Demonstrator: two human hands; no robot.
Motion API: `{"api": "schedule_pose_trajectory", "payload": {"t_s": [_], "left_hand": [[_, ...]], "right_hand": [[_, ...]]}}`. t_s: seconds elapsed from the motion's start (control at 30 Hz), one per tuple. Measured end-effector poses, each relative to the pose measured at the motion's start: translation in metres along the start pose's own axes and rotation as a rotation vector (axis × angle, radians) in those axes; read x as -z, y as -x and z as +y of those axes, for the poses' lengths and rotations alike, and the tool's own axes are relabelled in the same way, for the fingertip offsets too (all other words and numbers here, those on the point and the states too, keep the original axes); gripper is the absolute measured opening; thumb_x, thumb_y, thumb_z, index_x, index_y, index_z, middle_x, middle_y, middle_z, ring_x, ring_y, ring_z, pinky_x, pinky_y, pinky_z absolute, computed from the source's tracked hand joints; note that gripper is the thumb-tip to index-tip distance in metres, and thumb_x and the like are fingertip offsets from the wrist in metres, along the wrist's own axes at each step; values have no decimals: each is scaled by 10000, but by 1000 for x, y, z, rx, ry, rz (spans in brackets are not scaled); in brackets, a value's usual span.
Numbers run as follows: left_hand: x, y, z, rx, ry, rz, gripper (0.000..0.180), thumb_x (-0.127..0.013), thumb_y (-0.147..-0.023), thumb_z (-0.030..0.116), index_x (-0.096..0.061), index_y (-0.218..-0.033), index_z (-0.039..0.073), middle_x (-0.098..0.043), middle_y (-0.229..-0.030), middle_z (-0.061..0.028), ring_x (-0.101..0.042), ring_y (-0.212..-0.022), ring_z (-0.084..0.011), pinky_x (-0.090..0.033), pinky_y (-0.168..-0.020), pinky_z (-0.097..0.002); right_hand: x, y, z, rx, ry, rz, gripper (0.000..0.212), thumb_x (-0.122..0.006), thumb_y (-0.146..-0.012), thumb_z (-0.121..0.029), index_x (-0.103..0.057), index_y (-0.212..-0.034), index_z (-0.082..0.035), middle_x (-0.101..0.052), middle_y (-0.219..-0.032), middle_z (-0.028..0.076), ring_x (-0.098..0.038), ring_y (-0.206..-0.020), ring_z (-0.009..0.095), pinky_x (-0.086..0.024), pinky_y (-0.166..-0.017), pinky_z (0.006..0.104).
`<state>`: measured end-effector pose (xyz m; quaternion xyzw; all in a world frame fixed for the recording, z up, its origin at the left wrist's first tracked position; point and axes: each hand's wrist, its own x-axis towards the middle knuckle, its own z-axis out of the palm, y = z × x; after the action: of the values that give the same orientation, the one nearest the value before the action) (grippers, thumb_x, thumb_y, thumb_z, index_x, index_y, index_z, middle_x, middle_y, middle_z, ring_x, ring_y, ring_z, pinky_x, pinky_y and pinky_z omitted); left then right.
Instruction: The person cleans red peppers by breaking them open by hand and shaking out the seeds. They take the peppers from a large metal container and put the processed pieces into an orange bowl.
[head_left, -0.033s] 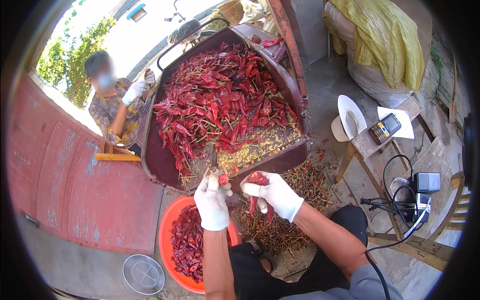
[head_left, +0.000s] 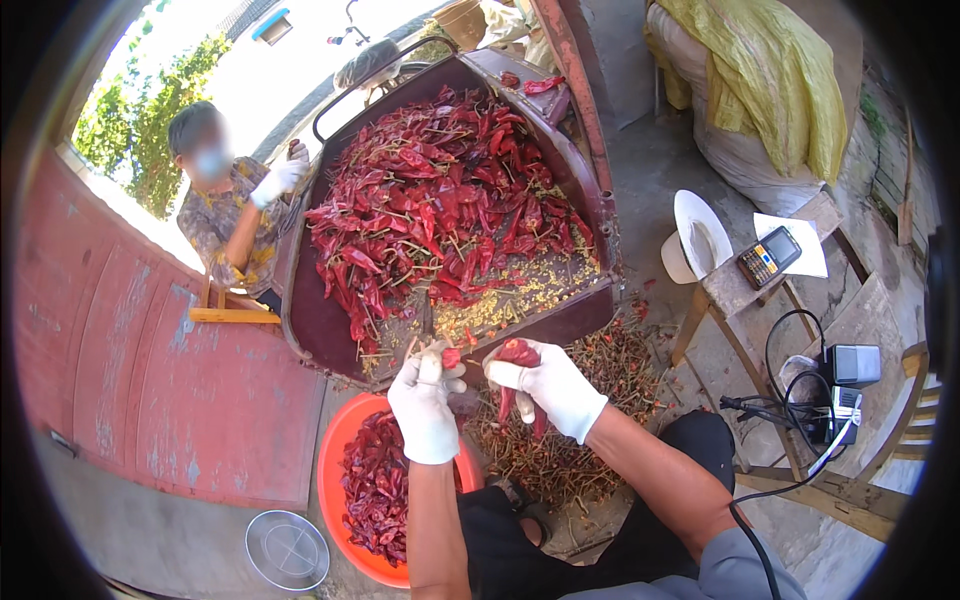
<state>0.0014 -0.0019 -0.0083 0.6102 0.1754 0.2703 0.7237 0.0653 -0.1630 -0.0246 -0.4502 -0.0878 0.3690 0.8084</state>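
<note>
Head view: the left hand (head_left: 424, 405), in a white glove, is closed narrow on a small red chili piece (head_left: 451, 357) that shows at its fingertips, with thin pale stalk ends beside it; cannot tell exactly which fingers pinch it. The right hand (head_left: 545, 385), likewise gloved, has its fingers curled round several red chilies (head_left: 518, 352), one end showing above the thumb, others hanging below the palm. The hands face each other, near but apart, just past the near edge of a dark metal bin (head_left: 560, 328) that bears a heap of dried chilies (head_left: 430, 200). Step in hand, as judged: stalks being parted from pods, one chili at a time. The next move seems to call for a light pinch at a stalk while the right fingers steady the pods, which look dry and may crack. Below the left wrist, an orange basin (head_left: 335, 470) holds more dark red pods (head_left: 372, 480); loose stalks (head_left: 570, 465) litter the ground under the right hand. Across the bin, a co-worker's gloved hand (head_left: 282, 182) is raised.
</note>
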Motion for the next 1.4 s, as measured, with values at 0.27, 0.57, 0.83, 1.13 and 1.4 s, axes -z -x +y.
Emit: {"api": "schedule_pose_trajectory", "payload": {"t_s": [0.27, 0.57, 0.83, 1.13, 1.4], "left_hand": [[-18, 18, 3, -46, -343, -46, 223, -665, -952, 144, -710, -1096, -21, -639, -832, 14, -540, -713, -52, -460, -650, -220], [-13, 19, -14, -307, -614, -160, 213, -668, -937, 108, -708, -1104, -19, -686, -877, -21, -562, -740, -46, -463, -663, -215], [-16, 18, -30, 123, 283, -184, 277, -707, -925, 192, -660, -1105, -14, -684, -906, -40, -586, -729, -121, -476, -661, -254], [-7, -16, -27, 258, 389, -10, 217, -659, -958, 269, -656, -973, 52, -616, -764, -8, -544, -636, -130, -449, -565, -284], [-10, -95, -65, -181, -1027, -107, 333, -714, -889, 182, -690, -1183, 28, -711, -1095, -128, -690, -923, -200, -538, -833, -335]], "right_hand": [[-4, 5, -2, 83, -5, 107, 243, -745, -882, -206, -623, -1017, -45, -600, -692, -7, -468, -453, 55, -375, -424, 237], [-3, 5, 1, 136, 46, 140, 195, -736, -884, -165, -638, -982, -27, -601, -701, 4, -479, -469, 58, -374, -418, 241], [-5, 1, 5, 0, -298, 84, 92, -704, -897, -84, -649, -961, -49, -632, -731, 25, -477, -451, 77, -364, -397, 247], [3, 7, -12, 69, -390, 39, 129, -712, -895, -114, -640, -983, -52, -627, -746, 22, -514, -490, 78, -410, -450, 236], [0, 17, -20, 14, -79, -92, 182, -724, -868, -140, -617, -957, -23, -588, -654, 1, -481, -434, 66, -392, -414, 232]]}}
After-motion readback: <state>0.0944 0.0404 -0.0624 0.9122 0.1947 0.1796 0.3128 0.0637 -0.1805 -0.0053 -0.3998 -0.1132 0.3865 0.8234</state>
